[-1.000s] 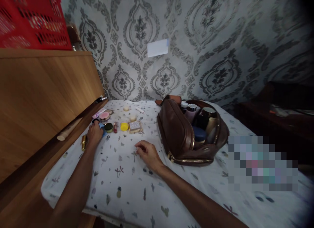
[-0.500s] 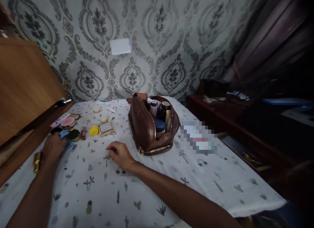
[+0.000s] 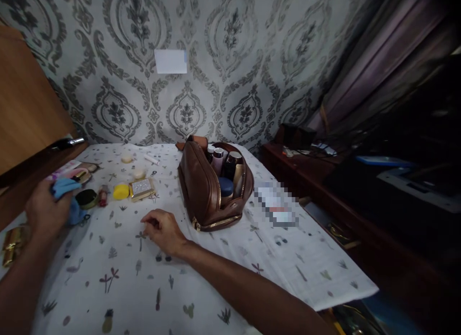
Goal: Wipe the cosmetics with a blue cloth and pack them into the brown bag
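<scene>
My left hand [image 3: 45, 212] is closed around a blue object [image 3: 65, 187] and holds it just above the white patterned cloth [image 3: 216, 272], beside a dark green round jar [image 3: 87, 198]. My right hand [image 3: 163, 229] rests on the cloth with its fingers curled loosely and nothing in it. An open brown leather toiletry bag [image 3: 203, 191] stands to the right of that hand, with bottles and a blue-lidded jar [image 3: 225, 186] upright inside. Small cosmetics lie in a row: a yellow round piece [image 3: 120, 191], a glittery compact [image 3: 141, 188] and a small red item [image 3: 103, 196].
A gold tube [image 3: 12, 243] lies at the left edge. A wooden panel [image 3: 21, 114] rises on the left. Dark furniture [image 3: 360, 200] with clutter stands right of the table. A patterned wall with a white paper note [image 3: 170, 61] is behind.
The view has swung to the right. My left hand has lifted the blue object off the cloth and drawn it nearer. My right hand has stayed put.
</scene>
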Motion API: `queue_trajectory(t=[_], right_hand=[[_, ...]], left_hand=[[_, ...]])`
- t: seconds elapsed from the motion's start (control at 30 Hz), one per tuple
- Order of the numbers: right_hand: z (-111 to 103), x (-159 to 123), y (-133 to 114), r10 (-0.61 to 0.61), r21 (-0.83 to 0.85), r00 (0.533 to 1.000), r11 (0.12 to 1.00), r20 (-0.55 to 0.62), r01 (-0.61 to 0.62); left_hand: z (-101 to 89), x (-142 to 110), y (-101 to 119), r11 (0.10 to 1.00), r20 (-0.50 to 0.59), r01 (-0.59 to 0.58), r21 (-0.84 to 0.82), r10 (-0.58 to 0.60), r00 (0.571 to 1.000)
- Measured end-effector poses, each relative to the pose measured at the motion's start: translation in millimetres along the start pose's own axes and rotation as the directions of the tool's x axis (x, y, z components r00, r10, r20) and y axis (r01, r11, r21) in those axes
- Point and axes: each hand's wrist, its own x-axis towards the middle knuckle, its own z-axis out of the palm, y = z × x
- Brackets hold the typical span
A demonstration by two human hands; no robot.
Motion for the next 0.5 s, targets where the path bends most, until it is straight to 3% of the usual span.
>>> queue_trajectory(t=[0.1,0.2,0.3,0.37,0.43,0.5], right_hand=[[0,0,2,0.031,0.074,0.999,0.997,0.014,-0.032],[-1,0,2,0.054,0.173,0.998,0.983,0.026,-0.058],[-3,1,1,0.078,0.286,0.996,0.954,0.043,-0.087],[-5,2,0,0.106,0.357,0.993,0.927,0.045,-0.115],[-5,3,0,0.131,0.412,0.991,0.901,0.038,-0.135],[-5,4,0,0.149,0.455,0.988,0.878,0.033,-0.148]], left_hand=[[0.3,-10,15,0.96,0.022,-0.193,-0.203,0.201,0.979],[6.3,-27,32,0.87,0.164,-0.306,-0.387,0.392,0.905],[13.5,-48,48,0.79,0.342,-0.303,-0.533,0.529,0.777],[15.9,-61,55,0.751,0.4,-0.271,-0.602,0.578,0.712],[15.7,-70,60,0.743,0.427,-0.23,-0.629,0.577,0.697],[13.2,-74,63,0.751,0.44,-0.182,-0.634,0.545,0.714]])
